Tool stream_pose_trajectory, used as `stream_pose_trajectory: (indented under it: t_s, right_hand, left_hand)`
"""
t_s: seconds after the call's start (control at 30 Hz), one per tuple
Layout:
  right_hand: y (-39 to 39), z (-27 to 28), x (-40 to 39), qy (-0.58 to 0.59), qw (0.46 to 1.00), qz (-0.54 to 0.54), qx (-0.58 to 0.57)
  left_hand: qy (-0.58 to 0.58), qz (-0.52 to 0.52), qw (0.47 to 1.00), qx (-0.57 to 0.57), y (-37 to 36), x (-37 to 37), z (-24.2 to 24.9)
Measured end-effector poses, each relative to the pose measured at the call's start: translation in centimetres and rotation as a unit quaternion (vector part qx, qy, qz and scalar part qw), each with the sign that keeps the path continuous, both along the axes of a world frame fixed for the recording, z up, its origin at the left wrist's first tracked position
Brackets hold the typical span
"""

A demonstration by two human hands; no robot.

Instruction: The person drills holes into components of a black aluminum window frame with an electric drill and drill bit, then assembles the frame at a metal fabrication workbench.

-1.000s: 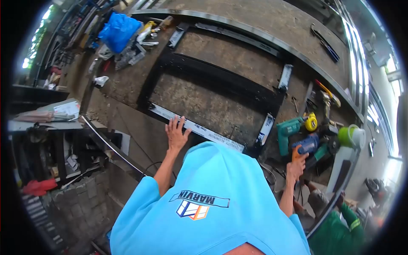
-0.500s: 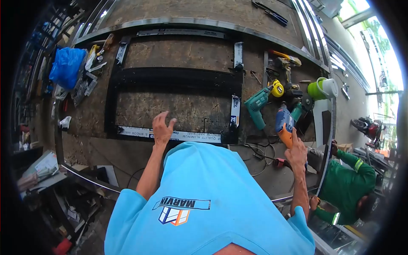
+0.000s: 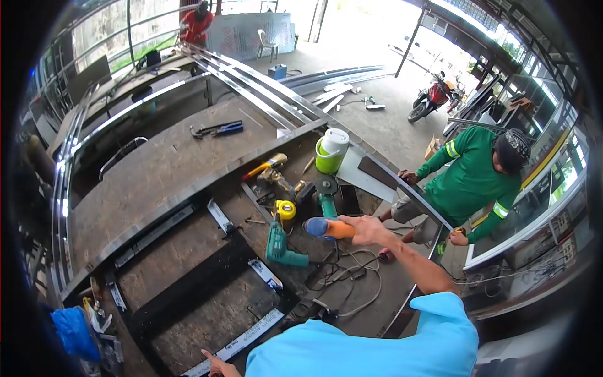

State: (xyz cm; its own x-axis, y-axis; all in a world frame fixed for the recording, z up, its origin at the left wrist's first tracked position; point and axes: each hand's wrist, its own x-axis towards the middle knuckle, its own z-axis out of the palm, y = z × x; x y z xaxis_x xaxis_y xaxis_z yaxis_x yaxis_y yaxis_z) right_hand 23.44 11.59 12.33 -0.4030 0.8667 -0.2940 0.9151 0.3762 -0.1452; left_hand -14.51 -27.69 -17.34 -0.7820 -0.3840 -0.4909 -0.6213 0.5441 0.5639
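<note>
The orange rear part of a blue-and-orange power tool [image 3: 331,229] is wrapped by my right hand [image 3: 367,231], above the right side of the bench. A teal drill [image 3: 281,245], a yellow tape measure [image 3: 285,209] and a green angle grinder [image 3: 327,200] lie around it. My left hand [image 3: 217,364] is at the bottom edge, with its fingers apart, at the labelled front bar of a black frame [image 3: 182,286]. Nothing shows in the left hand.
A person in green [image 3: 474,164] works at the right edge of the bench. Another person in red [image 3: 196,26] stands far back. A white-and-green jug [image 3: 332,151], pliers [image 3: 220,129], a cable [image 3: 364,283], a blue bag [image 3: 75,333] and a motorcycle [image 3: 433,97] are also visible.
The view has swung to the right and upward, bringing the person in green and the yard into fuller view. My right hand still holds the power tool; my left hand sits lower in view.
</note>
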Motion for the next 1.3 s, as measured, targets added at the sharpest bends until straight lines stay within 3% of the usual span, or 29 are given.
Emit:
stream_pose_trajectory:
  t_s: [0.13,0.37,0.4,0.43,0.47,0.5,0.53,0.57,0.6,0.63,0.67,0.7,0.77,0.83,0.87,0.93,0.97,1.03,1.07,1.1,1.13,1.2,1.23,1.27,1.3]
  right_hand:
    - [3.7,-1.7,2.7,0.009,1.0,-0.008,0.027]
    - [4.0,-3.0,4.6,0.021,0.999,-0.039,0.021]
    - [4.2,-4.6,5.2,0.022,0.999,-0.033,0.024]
    - [4.8,-6.1,5.9,0.042,0.998,-0.025,0.036]
    - [4.9,-6.6,6.2,0.053,0.996,-0.008,0.069]
    - [4.6,-4.9,5.1,0.065,0.998,-0.002,0.006]
    - [5.3,-6.8,6.4,0.057,0.979,0.147,0.125]
    - [5.0,-5.3,5.4,0.092,0.989,0.114,0.023]
    - [4.0,-3.9,4.0,0.112,0.989,-0.081,-0.055]
    - [4.2,-4.6,4.6,0.146,0.988,-0.047,-0.006]
    - [4.1,-5.0,5.0,0.165,0.985,-0.044,-0.035]
    - [4.4,-5.0,4.9,0.19,0.98,-0.04,-0.054]
    - [4.3,-4.2,4.6,0.167,0.981,-0.057,-0.084]
    - [4.4,-3.8,4.4,0.151,0.979,-0.073,-0.111]
    - [4.5,-4.0,4.6,0.138,0.983,-0.083,-0.091]
    - [4.3,-3.4,3.8,0.121,0.986,-0.089,-0.075]
    - [4.1,-2.9,3.3,0.122,0.986,-0.081,-0.081]
    - [3.9,-2.4,2.5,0.117,0.989,-0.076,-0.053]
    - [4.1,-2.7,2.5,0.128,0.987,-0.074,-0.066]
    - [3.9,-2.5,1.7,0.134,0.986,-0.068,-0.068]
    - [3.7,-2.0,1.1,0.112,0.991,-0.042,-0.054]
    - [2.6,-1.6,0.0,0.08,0.997,-0.002,0.009]
    - [2.4,-2.1,-0.2,0.082,0.997,-0.004,0.014]
    - [2.4,-2.9,-0.2,0.065,0.997,0.014,0.047]
    - [2.3,-3.1,-0.1,0.045,0.995,0.027,0.081]
  left_hand:
    - [0.083,0.014,0.983,0.162,-1.4,0.7,-0.6]
    - [0.239,0.04,0.897,0.371,-3.7,1.8,-1.4]
    - [0.11,0.281,0.894,0.332,-3.6,0.4,-1.3]
    - [0.05,0.347,0.919,0.181,-4.2,-0.8,-1.8]
    - [0.118,0.341,0.896,0.258,-1.6,0.0,3.5]
    - [0.111,0.369,0.883,0.268,-3.2,-2.1,1.0]
    - [0.153,0.311,0.877,0.331,-4.0,-2.7,1.5]
    - [0.153,0.303,0.915,0.219,-3.7,-2.9,4.3]
    - [0.121,0.338,0.912,0.199,-2.4,-2.4,9.2]
    - [0.129,0.316,0.91,0.234,-4.4,-3.7,10.1]
    - [0.197,0.275,0.878,0.337,-8.3,-5.8,9.1]
    - [0.23,0.218,0.881,0.351,-11.5,-7.1,10.7]
    - [0.317,0.234,0.887,0.24,-13.3,-7.7,19.7]
    - [0.416,0.173,0.856,0.254,-22.8,-12.5,24.6]
    - [0.394,0.218,0.857,0.249,-27.0,-15.1,29.1]
    - [0.577,0.014,0.812,0.085,-35.0,-19.0,36.9]
    - [0.547,0.166,0.807,0.147,-34.4,-19.8,42.7]
    - [0.594,0.184,0.782,0.044,-32.7,-21.0,50.0]
    - [0.6,0.188,0.776,0.04,-30.8,-19.3,50.9]
    - [0.6,0.093,0.794,0.027,-41.6,-29.1,54.0]
    - [0.594,-0.004,0.804,0.016,-33.3,-27.2,53.2]
    - [0.561,-0.198,0.804,-0.004,-31.3,-36.5,54.5]
    - [0.536,-0.294,0.792,-0.012,-17.4,-31.7,52.6]
    - [0.505,-0.388,0.771,-0.017,-14.6,-29.5,52.6]
    - [0.476,-0.444,0.751,-0.106,-8.6,-27.5,50.5]
